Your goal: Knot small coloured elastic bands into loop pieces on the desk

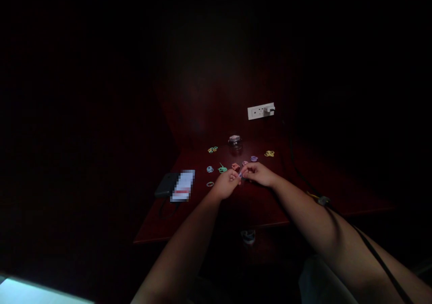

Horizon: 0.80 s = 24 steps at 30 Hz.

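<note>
A person's left hand (228, 181) and right hand (258, 174) pinch a small bluish band (240, 175) between their fingertips above a dark red bench (249, 205). Beyond and beside them lie small colored piles of bands, among them green (222, 170), light blue (209, 169), purple (254, 159) and yellow (269, 153). Farther back, a clear lidded jar (235, 145) stands near the wall, below and left of a white power outlet (261, 111).

On the dark red table (256, 207) before me lie small piles of coloured loops (222, 169), a clear lidded jar (235, 144) behind them, and, left, a dark case (166, 185) beside a blurred pale rectangle (183, 185).
</note>
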Available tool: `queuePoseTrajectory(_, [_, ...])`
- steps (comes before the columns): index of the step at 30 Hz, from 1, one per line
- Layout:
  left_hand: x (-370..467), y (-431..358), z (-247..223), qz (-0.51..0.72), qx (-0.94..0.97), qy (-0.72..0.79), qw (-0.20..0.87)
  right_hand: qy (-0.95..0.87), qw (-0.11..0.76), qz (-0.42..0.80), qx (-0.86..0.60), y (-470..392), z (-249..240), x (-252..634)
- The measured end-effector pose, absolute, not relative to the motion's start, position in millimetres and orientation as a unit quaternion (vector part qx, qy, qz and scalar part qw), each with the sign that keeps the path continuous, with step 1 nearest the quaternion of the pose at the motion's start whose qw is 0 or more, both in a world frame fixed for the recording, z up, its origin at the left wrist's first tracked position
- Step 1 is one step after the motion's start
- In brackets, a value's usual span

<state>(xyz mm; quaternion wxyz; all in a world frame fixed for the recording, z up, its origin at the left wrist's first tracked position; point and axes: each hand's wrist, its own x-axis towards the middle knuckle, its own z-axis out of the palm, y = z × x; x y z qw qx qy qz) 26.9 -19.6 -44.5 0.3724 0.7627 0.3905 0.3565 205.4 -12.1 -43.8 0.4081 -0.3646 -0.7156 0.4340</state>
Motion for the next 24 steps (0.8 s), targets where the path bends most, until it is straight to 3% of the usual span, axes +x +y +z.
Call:
queuePoseTrajectory(9, [27.7,-21.0,-43.9,0.36,0.757,0.387,0.384,-0.735,0.384,0.418,-0.37,-12.5,-41.9,206.1])
queuePoseTrajectory(16, [26.4,-18.9,-45.2,0.399,0.755,0.409,0.322,-0.736,0.384,0.378,-0.41,-13.0,-42.3,206.0])
queuePoseTrajectory(24, [27.9,-14.4,-49.4,0.411,0.731,0.384,0.388,-0.716,0.41,0.404,-0.395,-14.1,-43.3,202.7])
